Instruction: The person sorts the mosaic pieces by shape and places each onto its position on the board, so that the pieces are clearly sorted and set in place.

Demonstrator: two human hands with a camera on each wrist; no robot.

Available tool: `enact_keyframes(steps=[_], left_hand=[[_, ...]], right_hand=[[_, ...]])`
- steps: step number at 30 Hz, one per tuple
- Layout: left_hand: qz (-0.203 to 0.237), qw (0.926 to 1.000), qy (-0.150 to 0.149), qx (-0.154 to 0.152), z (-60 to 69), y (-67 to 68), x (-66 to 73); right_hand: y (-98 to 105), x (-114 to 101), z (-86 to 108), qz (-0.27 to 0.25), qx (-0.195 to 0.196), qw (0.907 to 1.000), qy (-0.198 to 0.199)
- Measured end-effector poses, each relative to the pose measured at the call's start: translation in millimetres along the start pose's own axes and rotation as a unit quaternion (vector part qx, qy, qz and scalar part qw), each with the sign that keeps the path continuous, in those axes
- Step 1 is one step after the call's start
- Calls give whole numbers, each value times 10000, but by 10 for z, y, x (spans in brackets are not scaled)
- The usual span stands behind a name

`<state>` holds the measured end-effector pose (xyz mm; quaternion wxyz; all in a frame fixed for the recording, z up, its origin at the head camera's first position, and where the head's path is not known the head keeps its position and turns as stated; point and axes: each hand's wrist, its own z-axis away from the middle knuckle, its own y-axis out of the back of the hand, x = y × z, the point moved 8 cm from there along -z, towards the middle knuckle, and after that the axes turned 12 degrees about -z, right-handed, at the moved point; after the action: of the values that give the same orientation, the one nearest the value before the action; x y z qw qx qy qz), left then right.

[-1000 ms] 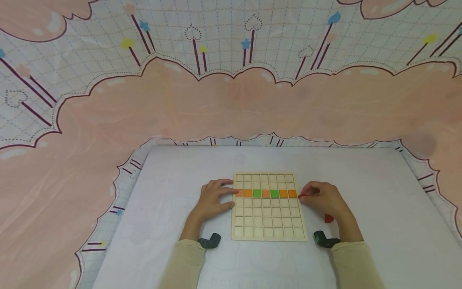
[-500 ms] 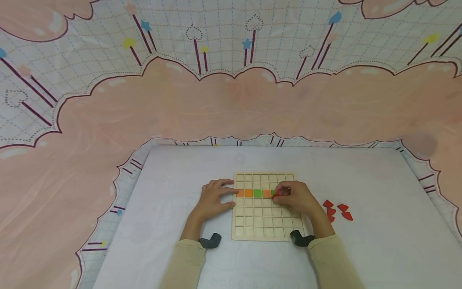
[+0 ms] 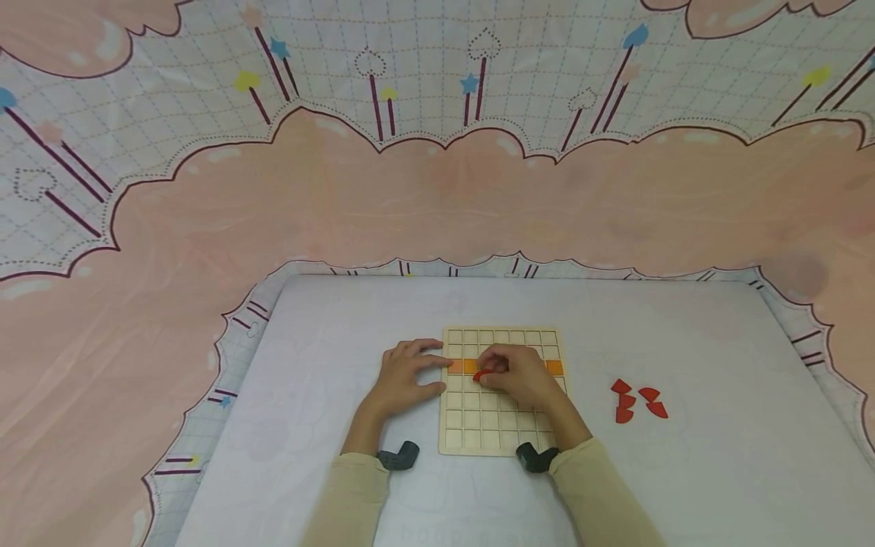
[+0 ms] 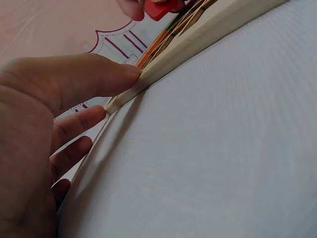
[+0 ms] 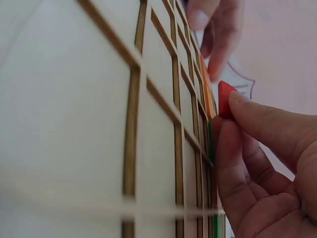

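- Right hand (image 3: pixel 522 372) has a little red fan-shaped piece (image 3: pixel 481 374) pinched between thumb and index finger, other fingers tucked in.
- That piece is over the wooden grid board (image 3: pixel 463 438), around the third column from the left, right by the second orange tile (image 3: pixel 471 366). Looks raised off the surface in the wrist views.
- Its long axis sits kinda slanted from the head cam: left end dips toward the person, right end runs up under the fingers. In the right wrist view a corner pokes up past the thumb tip. Can't tell where the fan's point is, fingers cover it.
- Left hand (image 3: pixel 409 374) is spread pretty wide, fingertips up against the board's left edge, holding nothing.
- Tile row runs left to right, orange at both ends; right hand blocks the middle.
- Five more red fan pieces (image 3: pixel 627 400) lie right of the board on the white table (image 3: pixel 328 327), facing different ways.
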<state>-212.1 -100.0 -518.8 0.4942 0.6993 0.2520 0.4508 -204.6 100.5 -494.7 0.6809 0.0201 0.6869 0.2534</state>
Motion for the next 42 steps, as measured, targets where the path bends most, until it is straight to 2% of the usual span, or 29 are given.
enact_keyframes(steps=[12,22,34,42], left_hand=[[9,10000,-40,-36,0,7,1],[24,10000,-11,-77,-6,-8,-7],[-2,10000,-32,-6,-3,0,-12],[28,10000,-55,16,1,14,6]], right_hand=[[-234,-116,-106,5,-58,9998,206],[-305,-99,-154,-163,44,9997,-174],[-379,-108,-215,548,55,9983,-166],[-386,-141,-205,632,31,9978,-178]])
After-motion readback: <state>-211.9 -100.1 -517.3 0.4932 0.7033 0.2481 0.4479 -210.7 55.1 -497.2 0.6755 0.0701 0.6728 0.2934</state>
